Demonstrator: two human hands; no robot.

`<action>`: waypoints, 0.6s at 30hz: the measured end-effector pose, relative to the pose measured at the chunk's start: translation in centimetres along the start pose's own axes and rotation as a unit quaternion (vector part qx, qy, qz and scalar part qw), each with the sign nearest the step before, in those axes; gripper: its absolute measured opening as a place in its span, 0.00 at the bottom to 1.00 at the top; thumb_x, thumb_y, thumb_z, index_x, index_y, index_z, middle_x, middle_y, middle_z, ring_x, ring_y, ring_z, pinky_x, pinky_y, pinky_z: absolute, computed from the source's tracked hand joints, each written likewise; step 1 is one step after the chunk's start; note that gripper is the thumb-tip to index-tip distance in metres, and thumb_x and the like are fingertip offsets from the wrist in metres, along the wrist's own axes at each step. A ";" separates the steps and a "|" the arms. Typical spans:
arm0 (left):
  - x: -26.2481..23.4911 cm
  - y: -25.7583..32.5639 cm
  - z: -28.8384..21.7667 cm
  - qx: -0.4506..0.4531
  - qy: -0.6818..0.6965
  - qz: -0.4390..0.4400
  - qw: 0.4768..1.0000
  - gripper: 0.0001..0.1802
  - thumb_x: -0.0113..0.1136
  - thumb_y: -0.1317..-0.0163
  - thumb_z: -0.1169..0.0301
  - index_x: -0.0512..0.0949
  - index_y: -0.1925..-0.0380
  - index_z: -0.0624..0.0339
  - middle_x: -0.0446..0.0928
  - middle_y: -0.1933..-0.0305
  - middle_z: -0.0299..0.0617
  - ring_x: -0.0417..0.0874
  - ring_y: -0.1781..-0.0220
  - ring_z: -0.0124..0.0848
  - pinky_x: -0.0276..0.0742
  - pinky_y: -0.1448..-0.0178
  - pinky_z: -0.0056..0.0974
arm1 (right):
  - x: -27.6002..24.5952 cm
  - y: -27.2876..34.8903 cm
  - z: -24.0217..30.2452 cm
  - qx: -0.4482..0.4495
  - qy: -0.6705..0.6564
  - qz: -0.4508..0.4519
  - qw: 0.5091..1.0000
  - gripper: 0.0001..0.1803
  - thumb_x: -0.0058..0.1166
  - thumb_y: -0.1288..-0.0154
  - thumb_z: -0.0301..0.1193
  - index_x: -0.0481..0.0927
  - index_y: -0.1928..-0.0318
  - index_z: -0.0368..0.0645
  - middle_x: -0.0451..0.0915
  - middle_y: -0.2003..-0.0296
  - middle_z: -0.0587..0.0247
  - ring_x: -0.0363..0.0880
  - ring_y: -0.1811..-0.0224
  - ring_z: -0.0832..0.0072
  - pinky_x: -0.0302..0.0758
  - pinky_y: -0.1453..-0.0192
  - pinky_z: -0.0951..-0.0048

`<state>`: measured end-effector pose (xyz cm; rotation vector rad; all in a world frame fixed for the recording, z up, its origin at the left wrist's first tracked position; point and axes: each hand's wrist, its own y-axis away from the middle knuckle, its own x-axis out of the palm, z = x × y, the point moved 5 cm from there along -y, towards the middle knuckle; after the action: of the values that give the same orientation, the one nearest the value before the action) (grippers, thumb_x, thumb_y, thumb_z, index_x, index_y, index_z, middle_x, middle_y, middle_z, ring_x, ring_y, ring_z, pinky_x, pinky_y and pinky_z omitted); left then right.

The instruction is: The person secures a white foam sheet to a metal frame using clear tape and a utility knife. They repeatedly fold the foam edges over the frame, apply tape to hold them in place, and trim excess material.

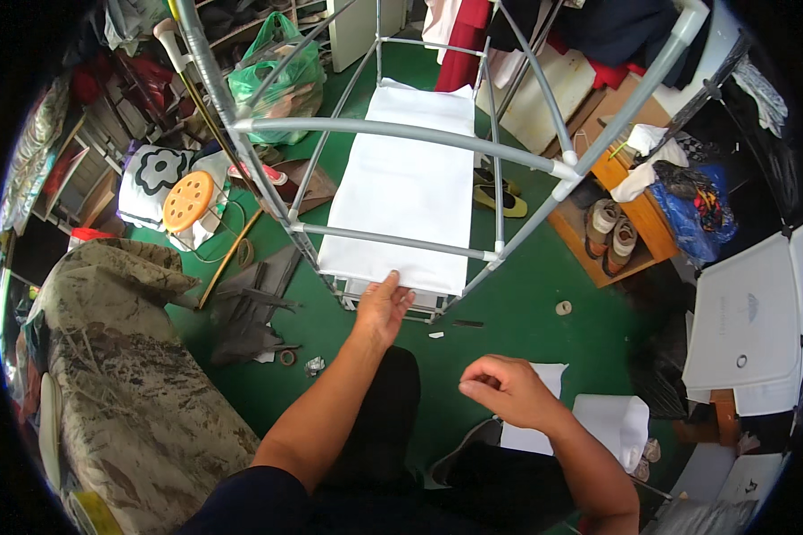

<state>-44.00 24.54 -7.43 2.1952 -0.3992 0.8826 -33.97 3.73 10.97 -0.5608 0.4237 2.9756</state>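
A tall frame of grey tubes with white plastic joints (pixel 564 169) stands in front of me. Low inside it lies a long white sheet (pixel 401 183), stretching away from me, its far corners slightly raised. My left hand (pixel 384 308) is closed on the sheet's near edge, thumb uppermost, beside the lower front bar. Its other fingers are partly hidden. To the right, my right hand (pixel 513 390) hovers apart from the frame, fingers curled inward and nothing visible in them. Below that hand, a white piece of sheet material (pixel 531 439) lies on the floor beside my leg.
A camouflage-covered seat (pixel 125 348) is at left. Behind it are an orange round stool top (pixel 188 201) and a green plastic bag (pixel 281 80). A wooden shelf (pixel 638 209) with shoes stands right. A tape roll (pixel 563 308) lies on the green floor.
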 end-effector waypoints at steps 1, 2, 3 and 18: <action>-0.5 0.2 -1.3 0.010 -0.003 -0.001 1.000 0.11 0.60 0.28 0.65 0.72 0.51 0.55 0.80 0.53 0.38 0.81 0.49 0.34 0.81 0.43 0.42 | 0.8 -0.2 1.1 0.031 0.007 0.016 0.999 0.12 0.62 0.32 0.35 0.82 0.60 0.37 0.83 0.67 0.60 0.82 0.67 0.73 0.77 0.61 0.71; -0.9 0.3 -2.0 0.017 0.006 -0.012 1.000 0.11 0.61 0.28 0.66 0.72 0.52 0.56 0.79 0.53 0.39 0.81 0.49 0.35 0.81 0.42 0.43 | 1.6 -0.2 1.7 0.025 0.012 0.014 1.000 0.13 0.62 0.32 0.35 0.82 0.60 0.37 0.83 0.67 0.60 0.82 0.66 0.73 0.77 0.60 0.71; -0.7 0.7 -2.9 0.021 0.016 -0.021 0.999 0.12 0.61 0.28 0.66 0.72 0.53 0.57 0.78 0.54 0.40 0.81 0.50 0.36 0.82 0.40 0.44 | 2.4 -0.4 1.8 0.021 0.018 0.009 1.000 0.13 0.62 0.32 0.36 0.82 0.60 0.37 0.83 0.67 0.59 0.82 0.66 0.73 0.77 0.60 0.70; -3.6 0.5 -6.0 0.024 0.002 -0.047 0.999 0.13 0.61 0.33 0.74 0.67 0.57 0.65 0.70 0.56 0.45 0.77 0.55 0.36 0.85 0.43 0.45 | 2.8 -2.8 -8.3 0.037 0.163 -0.192 0.967 0.12 0.62 0.35 0.36 0.85 0.63 0.38 0.86 0.70 0.56 0.84 0.69 0.67 0.78 0.62 0.67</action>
<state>-49.67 28.60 -6.62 2.2359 -0.2730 0.8520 -33.28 4.11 1.78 -1.0013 0.3918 2.4924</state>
